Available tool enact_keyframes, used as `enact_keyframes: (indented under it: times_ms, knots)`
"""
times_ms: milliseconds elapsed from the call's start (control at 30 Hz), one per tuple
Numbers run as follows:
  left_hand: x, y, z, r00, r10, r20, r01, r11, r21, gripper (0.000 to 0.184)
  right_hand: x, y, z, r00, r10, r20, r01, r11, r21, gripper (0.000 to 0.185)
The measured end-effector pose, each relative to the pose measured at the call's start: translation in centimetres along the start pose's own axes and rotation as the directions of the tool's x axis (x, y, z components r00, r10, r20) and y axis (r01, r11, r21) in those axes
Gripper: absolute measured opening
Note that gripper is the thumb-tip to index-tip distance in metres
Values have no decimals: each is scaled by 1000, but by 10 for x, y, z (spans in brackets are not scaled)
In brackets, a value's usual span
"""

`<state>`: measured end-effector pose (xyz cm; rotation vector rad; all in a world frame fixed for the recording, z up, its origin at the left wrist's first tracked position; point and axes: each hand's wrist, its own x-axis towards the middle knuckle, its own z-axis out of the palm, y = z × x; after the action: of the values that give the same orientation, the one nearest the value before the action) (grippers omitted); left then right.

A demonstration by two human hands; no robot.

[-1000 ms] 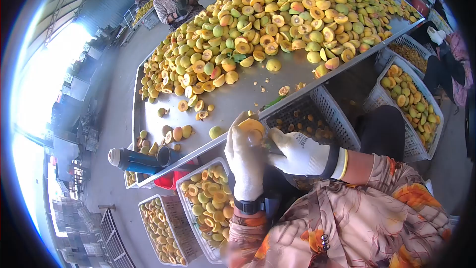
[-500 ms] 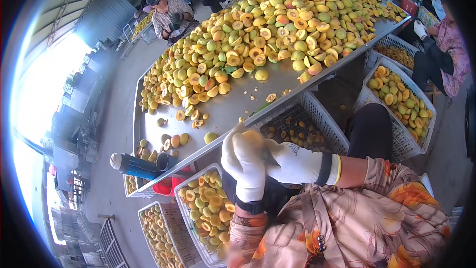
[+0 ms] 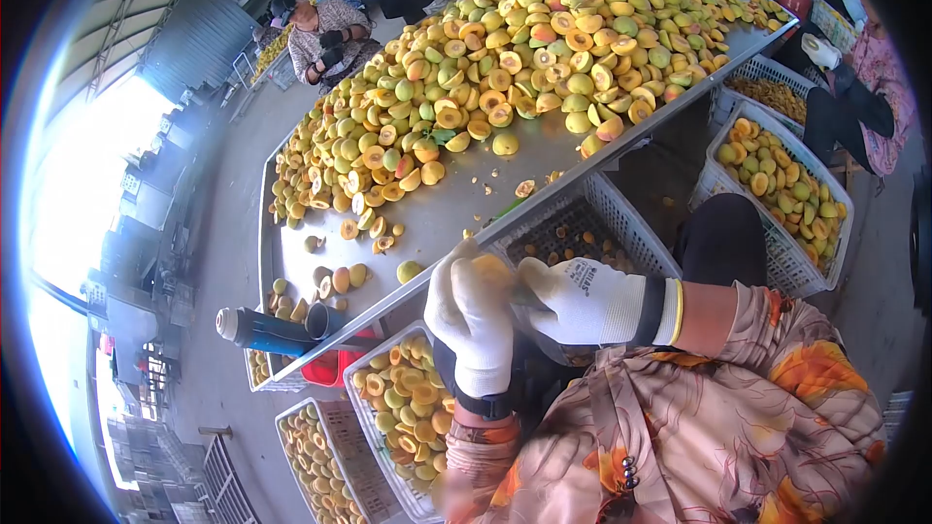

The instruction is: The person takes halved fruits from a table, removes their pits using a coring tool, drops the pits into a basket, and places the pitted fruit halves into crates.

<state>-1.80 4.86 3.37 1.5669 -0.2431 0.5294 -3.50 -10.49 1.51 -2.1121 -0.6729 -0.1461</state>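
Both of my hands wear white knit gloves and meet in front of me, just off the table's near edge. My left hand (image 3: 473, 315) is closed around a yellow peach (image 3: 498, 272), which is blurred and largely covered by the fingers. My right hand (image 3: 581, 303) presses up against the peach from the right with its fingers closed; whatever it grips is hidden. Below the hands stands a grey crate (image 3: 636, 223) with small brown and orange pieces in it. Halved yellow peaches (image 3: 544, 58) are heaped on the metal table (image 3: 456, 209) beyond.
A blue thermos flask (image 3: 267, 328) lies at the table's left corner by a red container (image 3: 335, 366). Crates of peach halves stand to the left (image 3: 364, 369) and right (image 3: 825, 267). Co-workers (image 3: 335, 39) sit or stand around the table.
My hands have turned slightly and the right one has shifted a little, its fingers now showing more beside the peach. The view has moved slightly. A co-worker across the table has bent lower.
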Motion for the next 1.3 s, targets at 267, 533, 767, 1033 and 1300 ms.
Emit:
enact_keyframes:
  times_ms: [267, 533, 767, 1033, 1300]
  knots:
    - [2, 8, 7, 997, -51, 50, 51, 999, -2, 41, -2, 0, 0, 994, 95, 60, -102, 984, 146, 27]
    - [1, -6, 14, 995, -96, -27, 94, 993, -76, 43, 2, 14, 8, 996, -65, 67, 24, 871, 491, 40]
    - [1, -10, 26, 946, -324, -15, 295, 879, -374, 44, 3, 14, 11, 998, 60, 36, -67, 966, 250, 32]
    - [4, -7, 18, 967, -253, -39, 236, 940, -247, 44, 8, 19, 12, 992, -97, 76, 56, 903, 426, 29]
    - [3, -21, 13, 999, -6, 32, 10, 993, -121, 42, 6, 24, 6, 969, -53, 240, -65, 886, 459, 41]
